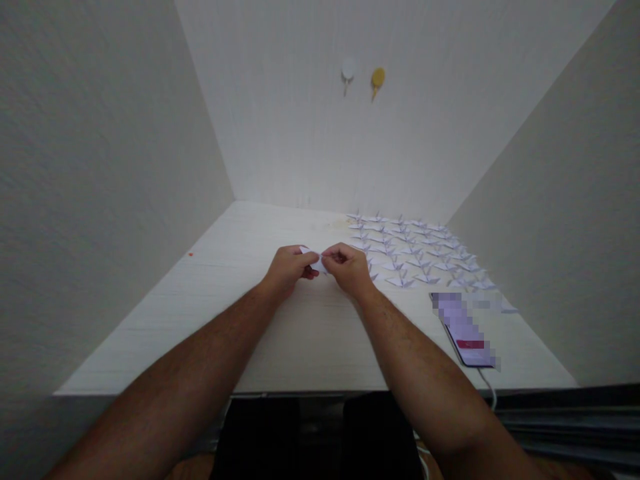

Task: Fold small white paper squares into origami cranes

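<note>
My left hand [289, 268] and my right hand [350, 267] meet over the middle of a pale wooden table [225, 313]. Both pinch a small piece of folded white paper [316, 261] between fingertips, just above the tabletop. Most of the paper is hidden by my fingers. To the right of my right hand lie several folded white paper cranes [415, 252], set out in rows towards the back right corner.
A phone [467, 330] lies screen-up near the table's front right, with a white cable [487, 387] running off the front edge. Walls close the table in on the left, back and right. Two small hooks [363, 77] hang on the back wall.
</note>
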The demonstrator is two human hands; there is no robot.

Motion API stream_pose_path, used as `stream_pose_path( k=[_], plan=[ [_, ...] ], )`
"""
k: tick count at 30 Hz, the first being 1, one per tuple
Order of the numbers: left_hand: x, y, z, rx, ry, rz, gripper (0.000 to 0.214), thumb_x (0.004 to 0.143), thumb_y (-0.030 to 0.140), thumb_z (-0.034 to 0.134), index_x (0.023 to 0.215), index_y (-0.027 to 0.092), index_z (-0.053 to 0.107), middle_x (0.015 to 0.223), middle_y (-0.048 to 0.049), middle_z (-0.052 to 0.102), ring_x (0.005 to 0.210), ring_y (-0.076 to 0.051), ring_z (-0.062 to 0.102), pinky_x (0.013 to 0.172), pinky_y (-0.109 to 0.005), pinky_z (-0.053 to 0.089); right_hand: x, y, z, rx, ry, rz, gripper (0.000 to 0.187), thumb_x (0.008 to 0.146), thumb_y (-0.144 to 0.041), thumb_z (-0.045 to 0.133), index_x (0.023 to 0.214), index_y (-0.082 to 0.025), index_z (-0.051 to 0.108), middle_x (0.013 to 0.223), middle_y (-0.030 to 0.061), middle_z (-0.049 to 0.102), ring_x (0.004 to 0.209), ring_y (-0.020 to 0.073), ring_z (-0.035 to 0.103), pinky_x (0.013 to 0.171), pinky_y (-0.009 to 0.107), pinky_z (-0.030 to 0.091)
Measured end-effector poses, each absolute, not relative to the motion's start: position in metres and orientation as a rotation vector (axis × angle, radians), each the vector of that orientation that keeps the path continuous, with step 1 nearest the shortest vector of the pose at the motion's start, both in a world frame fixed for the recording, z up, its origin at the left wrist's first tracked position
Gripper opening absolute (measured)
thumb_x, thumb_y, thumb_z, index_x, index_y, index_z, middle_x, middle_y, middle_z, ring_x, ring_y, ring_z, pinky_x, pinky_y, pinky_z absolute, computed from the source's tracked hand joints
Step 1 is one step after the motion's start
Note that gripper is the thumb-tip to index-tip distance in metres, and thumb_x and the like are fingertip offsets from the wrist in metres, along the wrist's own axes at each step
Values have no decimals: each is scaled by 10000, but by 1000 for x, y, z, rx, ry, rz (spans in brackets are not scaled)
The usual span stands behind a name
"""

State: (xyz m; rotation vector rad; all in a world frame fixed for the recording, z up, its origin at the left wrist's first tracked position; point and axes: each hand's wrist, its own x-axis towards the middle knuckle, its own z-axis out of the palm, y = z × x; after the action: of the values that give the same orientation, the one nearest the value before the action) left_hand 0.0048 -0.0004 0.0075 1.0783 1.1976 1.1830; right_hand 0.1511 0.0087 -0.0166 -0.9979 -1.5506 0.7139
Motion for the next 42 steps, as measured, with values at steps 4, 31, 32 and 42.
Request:
stream_pose_path(
  k=[4,31,32,42],
  plan=[
    [5,0,6,1063,1186,1192,119,606,197,693,581,132,597,528,-32,597,464,-131,587,458,-229,464,153,8,-16,-1004,-1659,550,78,743,-225,631,727,-194,701,630,-10,659,569,112,573,557,232,466],
    [3,1,8,890,1078,1191,156,616,207,695,623,128,561,533,-35,586,448,-127,572,443,-233,438,156,9,-17,-915,-1766,353,119,768,-162,637,790,-208,745,750,18,719,676,128,642,620,246,511],
    [3,1,7,887,1076,1188,153,616,209,692,620,127,563,532,-34,584,449,-126,570,443,-232,435,156,9,-18,-916,-1770,351,121,768,-159,636,792,-209,744,752,18,719,677,128,642,620,246,512],
    [-1,3,1,1022,1025,1175,198,595,219,760,713,118,637,600,1,580,492,-67,492,462,-189,377,156,8,-13,-903,-1775,402,193,756,-118,605,808,-222,759,808,28,728,747,136,656,675,258,525]
  ],
)
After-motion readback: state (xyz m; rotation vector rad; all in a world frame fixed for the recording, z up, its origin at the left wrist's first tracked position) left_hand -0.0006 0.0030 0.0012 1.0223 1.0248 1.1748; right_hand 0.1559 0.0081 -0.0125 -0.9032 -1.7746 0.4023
